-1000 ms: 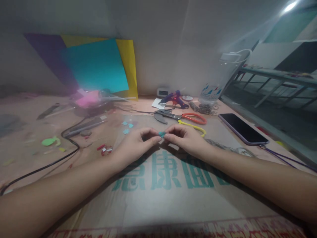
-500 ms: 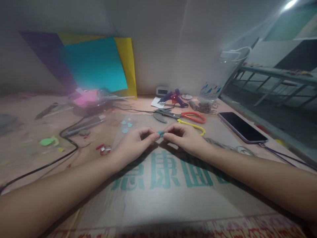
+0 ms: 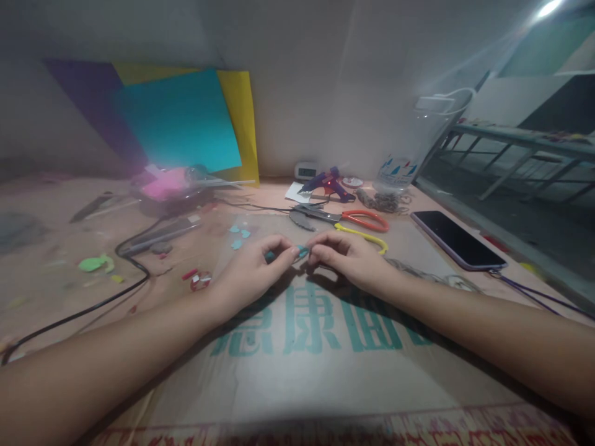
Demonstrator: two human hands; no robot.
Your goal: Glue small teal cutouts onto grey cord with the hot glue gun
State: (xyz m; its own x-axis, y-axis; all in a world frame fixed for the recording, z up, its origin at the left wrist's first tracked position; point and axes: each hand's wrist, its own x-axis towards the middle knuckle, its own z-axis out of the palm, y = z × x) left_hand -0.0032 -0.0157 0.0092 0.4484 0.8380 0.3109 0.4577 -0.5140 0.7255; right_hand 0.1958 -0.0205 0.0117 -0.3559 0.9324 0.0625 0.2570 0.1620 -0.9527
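Over the cardboard, both hands meet around a small teal piece, apparently cut paper or foam. My left hand pinches it between thumb and forefinger, and more teal shows inside the curl of those fingers. On the other side, my right hand has its thumb and forefinger closed at the piece's right edge; its exact shape is mostly hidden by the fingertips. Small light-blue cut-outs, some heart-shaped, lie just beyond my left hand. Scissors with one orange and one yellow handle lie behind my right hand.
A purple glue gun with a red light rests near the wall. To the right lie a phone and a clear plastic cup. A black cable crosses the left side among scraps. Coloured sheets lean on the wall.
My right fingertips have shifted slightly along the teal piece's right edge, and more of the piece shows between the hands. The view has moved slightly; the other things stay put.
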